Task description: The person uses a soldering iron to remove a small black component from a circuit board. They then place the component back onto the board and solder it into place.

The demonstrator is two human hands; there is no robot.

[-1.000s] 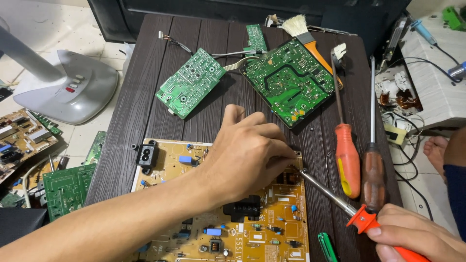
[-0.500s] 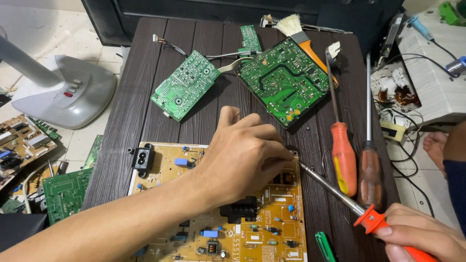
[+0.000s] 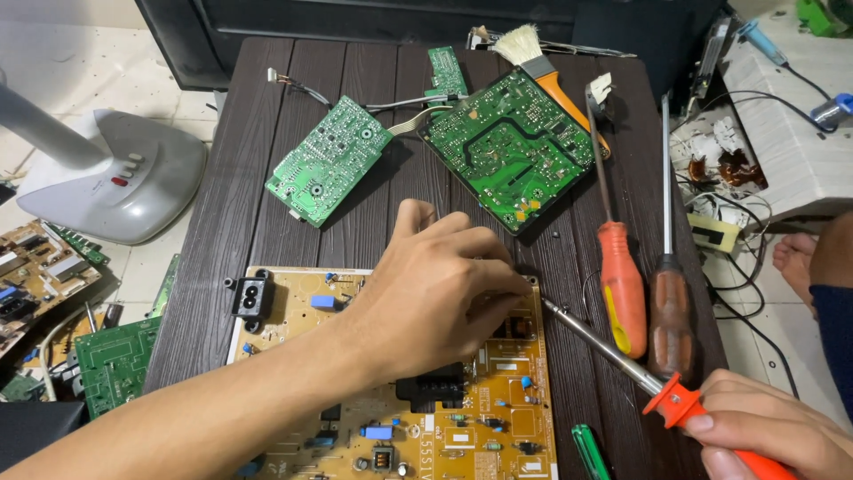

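From the head camera, my left hand (image 3: 435, 298) presses, fingers curled together, on the yellow power board (image 3: 498, 418) lying at the table's (image 3: 222, 222) near edge. My right hand (image 3: 773, 431) is clamped on the orange-handled screwdriver (image 3: 622, 360), its tip beside the board's far right corner. I'd judge steady downward pressure and an upright tip matter here. I count two green circuit boards (image 3: 511, 147), two idle screwdrivers (image 3: 622, 284), one brush (image 3: 533, 58).

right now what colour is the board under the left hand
Yellow-tan board, seen in the head view.
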